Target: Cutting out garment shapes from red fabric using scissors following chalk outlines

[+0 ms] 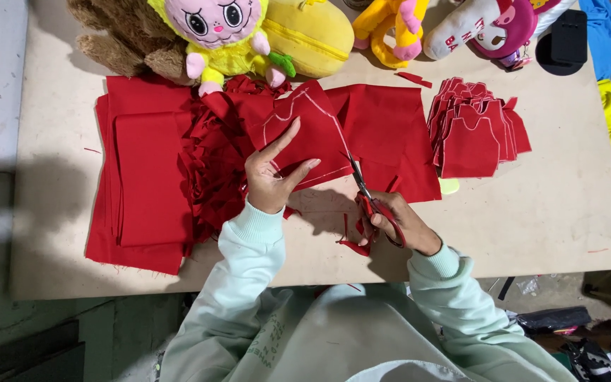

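Surface: pale tan work table point(553, 205) seen from above, with grey concrete floor along the left edge and a dark gap below the near edge.
Left hand: the left hand point(270, 177) presses on a red fabric piece point(305, 134) marked with a white chalk outline; index finger stretched up along the cloth, thumb spread to the right, so the fingers are wide and flat on the cloth rather than closed around it.
Right hand: the right hand point(394, 223) grips red-handled scissors point(365, 194), fingers curled through the loops; the blades point up and away, their tips at the lower right edge of the marked piece.
Cloth in work: the marked piece lies at the table's middle, tilted, on top of a larger red cloth sheet point(390, 134) and touching the scrap heap on its left.
Scraps: a crumpled heap of red offcuts point(213, 163) sits just left of the left hand; a few small red slivers lie near the right wrist.
Folded stack: a flat stack of folded red fabric point(143, 184) fills the left part of the table.
Cut pieces: a fanned pile of cut vest-shaped red pieces point(472, 131) lies to the right, apart from the scissors.
Far edge: plush toys line the back, among them a pink-faced yellow doll point(217, 32), a brown furry toy point(118, 35) and a yellow zipped plush point(309, 39).
Sleeves: both arms wear a pale mint sweatshirt point(319, 332).
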